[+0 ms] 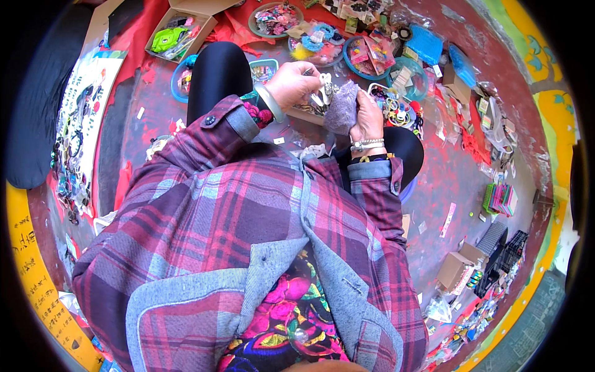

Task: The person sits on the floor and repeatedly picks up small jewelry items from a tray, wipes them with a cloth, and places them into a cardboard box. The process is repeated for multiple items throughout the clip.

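Observation:
My left hand [290, 85] is raised over my lap, its fingertips closed on a small white piece [325, 84]. Shiny silvery bits show at the white piece's right side, but its kind is too small to make out. Beside it, my right hand [368, 119] grips a greyish-purple fuzzy cloth [343, 109], with the thumb along its edge. The cloth is bunched, and its upper left side comes close to the silvery bits; I cannot tell whether they touch. The fingers behind the cloth are partly hidden.
Beyond my knees stand round tubs of small accessories, including a blue tub [368, 57] and a teal bowl [407, 79]. An open cardboard box [181, 36] holds something bright green. A white sheet with dark accessories [93, 118] lies left. At right are colourful baskets [499, 199].

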Motion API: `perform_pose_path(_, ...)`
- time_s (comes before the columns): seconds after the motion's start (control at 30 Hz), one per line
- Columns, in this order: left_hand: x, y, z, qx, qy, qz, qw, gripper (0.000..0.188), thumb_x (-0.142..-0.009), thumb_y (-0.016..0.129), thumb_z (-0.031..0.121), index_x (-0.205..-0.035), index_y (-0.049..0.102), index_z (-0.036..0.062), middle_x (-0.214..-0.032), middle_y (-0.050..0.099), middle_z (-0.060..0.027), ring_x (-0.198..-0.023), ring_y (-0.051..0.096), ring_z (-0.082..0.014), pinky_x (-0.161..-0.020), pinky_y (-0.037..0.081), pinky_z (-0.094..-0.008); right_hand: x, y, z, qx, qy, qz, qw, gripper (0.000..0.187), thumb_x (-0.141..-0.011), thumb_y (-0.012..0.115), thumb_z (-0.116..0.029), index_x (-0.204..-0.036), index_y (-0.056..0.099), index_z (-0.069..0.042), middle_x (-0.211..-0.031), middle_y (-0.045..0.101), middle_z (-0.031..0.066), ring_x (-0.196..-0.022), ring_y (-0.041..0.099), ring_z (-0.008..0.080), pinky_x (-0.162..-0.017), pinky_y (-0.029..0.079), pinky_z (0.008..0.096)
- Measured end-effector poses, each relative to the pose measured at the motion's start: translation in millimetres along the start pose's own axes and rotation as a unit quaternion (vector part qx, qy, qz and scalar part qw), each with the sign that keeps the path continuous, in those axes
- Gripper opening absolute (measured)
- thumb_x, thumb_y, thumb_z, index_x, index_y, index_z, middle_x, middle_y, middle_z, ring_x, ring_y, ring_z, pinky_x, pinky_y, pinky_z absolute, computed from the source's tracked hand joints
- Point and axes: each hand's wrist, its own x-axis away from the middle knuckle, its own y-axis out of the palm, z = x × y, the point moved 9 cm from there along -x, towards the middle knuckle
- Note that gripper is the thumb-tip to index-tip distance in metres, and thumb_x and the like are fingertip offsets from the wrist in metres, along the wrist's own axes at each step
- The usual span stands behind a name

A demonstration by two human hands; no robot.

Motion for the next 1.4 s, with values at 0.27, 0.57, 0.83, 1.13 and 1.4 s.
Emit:
perform_pose_path(0.27,-2,-31,21,0.056,0.107,0.076,0.99,0.006,-0.081,0.059,0.009,-0.083,0.054,0.0066,-0.064,0.054,0.001,-0.047,0.043,-0.0024,-0.04,0.031,-0.0157,15,38,-8,0.257,-0.055,-0.13,0.956,0.018,-0.081,0.06,-0.009,-0.096,0.059,0.001,-0.086,0.06,0.002,-0.076,0.056,0.008,-0.069,0.045,0.0205)
perform_pose_path(0.57,-38,-55,-41,-0.117,-0.015,0.125,0.985,0.012,-0.077,0.061,0.013,-0.078,0.055,0.003,-0.06,0.052,-0.0012,-0.044,0.043,-0.0057,-0.037,0.032,-0.0197,2,-22,-70,-0.066,-0.113,-0.029,0.991,0.017,-0.079,0.056,-0.006,-0.095,0.058,-0.001,-0.089,0.062,0.0045,-0.081,0.059,0.015,-0.075,0.047,0.0284)
perform_pose_path(0.83,-87,-71,-121,-0.169,-0.114,0.105,0.973,0.016,-0.081,0.058,0.017,-0.078,0.055,0.001,-0.066,0.055,-0.0036,-0.049,0.05,-0.0102,-0.042,0.041,-0.022,3,-45,-81,-0.127,-0.123,0.022,0.984,0.022,-0.081,0.053,-0.011,-0.101,0.055,-0.003,-0.095,0.061,0.008,-0.088,0.058,0.0228,-0.081,0.047,0.0376)
perform_pose_path(1.13,-48,-19,-62,0.302,-0.099,-0.148,0.937,0.024,-0.082,0.051,-0.004,-0.106,0.049,-0.0082,-0.099,0.056,-0.0167,-0.096,0.059,-0.0228,-0.081,0.05,-0.0238,20,-19,-81,-0.094,-0.108,-0.058,0.988,0.037,-0.081,0.051,-0.01,-0.116,0.047,-0.001,-0.109,0.055,0.0102,-0.099,0.054,0.0228,-0.088,0.042,0.0368)
perform_pose_path(1.4,1,-4,1,0.125,-0.003,-0.099,0.987,0.027,-0.08,0.06,0.003,-0.104,0.05,-0.003,-0.091,0.059,-0.0103,-0.082,0.061,-0.0151,-0.071,0.05,-0.0208,31,16,-67,0.009,-0.09,-0.176,0.98,0.048,-0.081,0.05,-0.008,-0.126,0.037,0.001,-0.117,0.051,0.0103,-0.107,0.049,0.0211,-0.094,0.036,0.0335)
